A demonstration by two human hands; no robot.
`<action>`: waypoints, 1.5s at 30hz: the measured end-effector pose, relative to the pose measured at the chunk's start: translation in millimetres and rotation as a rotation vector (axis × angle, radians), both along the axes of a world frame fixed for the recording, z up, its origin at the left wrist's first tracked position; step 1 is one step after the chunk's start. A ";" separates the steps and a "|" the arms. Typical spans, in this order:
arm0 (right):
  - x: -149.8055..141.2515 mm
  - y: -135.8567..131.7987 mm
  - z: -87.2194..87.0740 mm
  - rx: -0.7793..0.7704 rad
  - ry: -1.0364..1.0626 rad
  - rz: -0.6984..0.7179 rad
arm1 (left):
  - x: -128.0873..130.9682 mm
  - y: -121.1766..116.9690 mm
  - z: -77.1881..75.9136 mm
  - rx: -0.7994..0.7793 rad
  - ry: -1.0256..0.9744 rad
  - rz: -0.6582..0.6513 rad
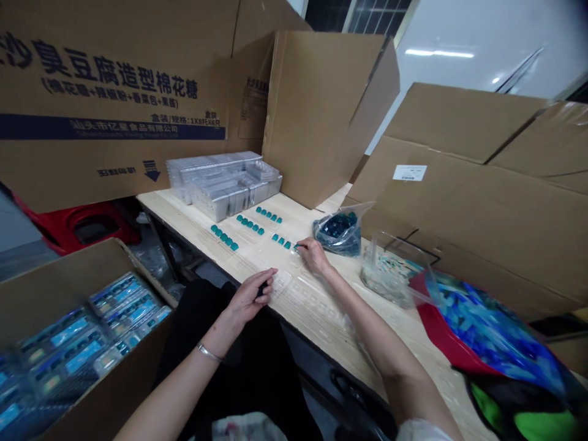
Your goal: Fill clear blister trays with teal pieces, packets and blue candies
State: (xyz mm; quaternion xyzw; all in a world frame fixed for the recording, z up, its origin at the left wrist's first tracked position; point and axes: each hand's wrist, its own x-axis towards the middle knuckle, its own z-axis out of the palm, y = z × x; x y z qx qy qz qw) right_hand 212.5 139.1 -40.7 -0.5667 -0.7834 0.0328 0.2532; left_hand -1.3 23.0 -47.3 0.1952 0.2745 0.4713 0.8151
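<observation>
My right hand (314, 255) is closed in a pinch on a small teal piece (297, 246), at the end of a short row of similar teal pieces (282, 241) on the table. More teal pieces (224, 237) stand in several short rows to the left, in what look like clear trays. My left hand (250, 297) is curled at the table's front edge, beside a clear plastic tray (281, 283). Something dark shows between its fingers, too hidden to name. Behind my right hand stands an open clear bag (340, 231) of dark teal pieces.
Stacked clear plastic trays (225, 184) stand at the table's back left. Right of the bag are a clear tub (390, 275) of small packets and a red container (432, 321) with blue packets. An open carton (133, 355) of packed boxes stands at left; cardboard boxes (321, 110) rise behind.
</observation>
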 end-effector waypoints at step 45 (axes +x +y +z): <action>-56.7 -105.5 38.3 -0.654 1.362 0.171 | 20.1 -5.0 18.0 0.463 0.468 0.368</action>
